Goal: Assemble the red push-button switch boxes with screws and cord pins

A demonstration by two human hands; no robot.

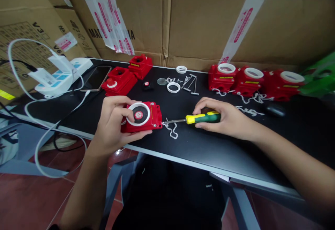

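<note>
My left hand (115, 122) grips a red box-shaped housing (156, 113) near the table's front edge. A white ring (148, 114) surrounds a round black centre with a red-and-white emblem on top of it. In my right hand (217, 115) is a screwdriver (204, 117) with a green and yellow handle, held level. Its shaft points left, and the tip meets the right side of the housing by a corner. A white chain or cord (172, 132) trails from that corner onto the table. The fingers of both hands are closed around what they hold.
Two red housings (119, 80) stand back left; three more with white rings (226, 68) stand back right. Between them lie loose white rings (173, 87), T-shaped metal rods (193, 85) and a clear disc (162, 81). A phone (97, 78), power strip (65, 76) and cables occupy the left. Cardboard boxes (193, 21) stand behind.
</note>
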